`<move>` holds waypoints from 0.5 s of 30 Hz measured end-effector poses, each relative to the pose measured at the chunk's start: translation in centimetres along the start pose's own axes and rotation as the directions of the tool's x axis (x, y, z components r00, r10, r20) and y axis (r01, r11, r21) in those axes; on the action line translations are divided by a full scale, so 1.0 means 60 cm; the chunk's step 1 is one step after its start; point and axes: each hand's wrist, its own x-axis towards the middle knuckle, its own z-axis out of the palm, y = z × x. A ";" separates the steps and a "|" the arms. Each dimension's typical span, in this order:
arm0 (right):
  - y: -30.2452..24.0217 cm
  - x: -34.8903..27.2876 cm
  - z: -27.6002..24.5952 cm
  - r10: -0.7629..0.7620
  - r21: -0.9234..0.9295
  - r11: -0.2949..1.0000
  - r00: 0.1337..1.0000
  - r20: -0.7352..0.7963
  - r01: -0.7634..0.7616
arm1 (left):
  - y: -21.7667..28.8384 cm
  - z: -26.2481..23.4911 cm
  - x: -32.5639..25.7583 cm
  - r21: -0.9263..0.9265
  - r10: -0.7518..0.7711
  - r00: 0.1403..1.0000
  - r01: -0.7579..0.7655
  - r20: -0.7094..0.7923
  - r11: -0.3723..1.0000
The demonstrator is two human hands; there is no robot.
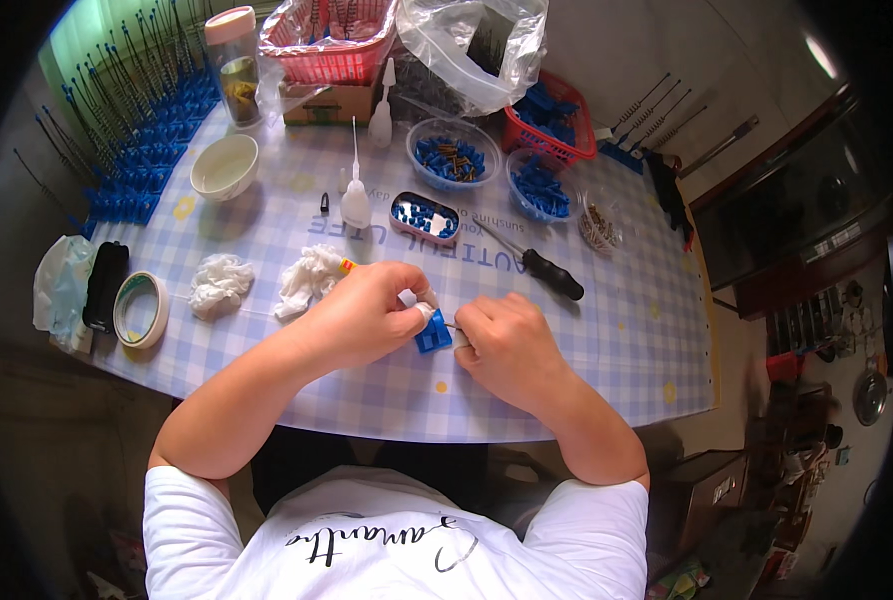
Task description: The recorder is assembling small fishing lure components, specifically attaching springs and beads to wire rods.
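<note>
Near the front of the table, my left hand (377, 305) is closed, pinching a small blue plastic part (433, 336). Something white is wrapped about its fingertips. Close on the right, my right hand (507, 340) is also closed; between its fingers and the blue part a short length of thin metal shows, most of it hidden, so I cannot make out its kind. Just beyond my left wrist lies a crumpled white cloth or tissue (309, 278). A black-handled screwdriver (553, 274) rests beyond my right hand.
The table has a checked cloth (617, 350). Bowls of blue parts (454, 160) (541, 190), a tin (425, 217), a squeeze bottle (356, 205) and a white bowl (225, 167) stand beyond my hands. A tape roll (141, 310) is at left. Spring-topped blue pieces (132, 185) line the far left.
</note>
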 end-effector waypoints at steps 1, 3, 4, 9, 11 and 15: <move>0.000 0.000 0.000 0.000 0.000 1.000 1.000 0.000 0.000 | 0.004 0.000 -0.001 0.004 -0.008 1.000 0.008 -0.002 1.000; 0.000 -0.001 0.000 0.001 0.006 1.000 1.000 -0.002 -0.001 | 0.009 -0.002 -0.001 0.009 -0.017 1.000 0.017 -0.004 1.000; 0.000 -0.001 0.000 0.000 0.006 1.000 1.000 -0.002 0.000 | 0.010 -0.003 -0.001 0.018 -0.022 1.000 0.022 0.000 1.000; -0.001 0.000 0.001 -0.001 -0.007 1.000 1.000 0.007 0.001 | 0.004 -0.001 0.000 -0.019 -0.031 0.999 0.031 -0.005 0.999; -0.002 0.000 0.003 -0.004 -0.010 1.000 1.000 0.006 0.004 | -0.005 0.002 0.003 -0.076 -0.024 1.000 0.024 -0.005 0.997; -0.007 0.004 0.004 -0.007 -0.024 1.000 1.000 0.005 0.007 | 0.002 0.000 0.001 -0.085 -0.034 0.999 0.035 0.014 0.996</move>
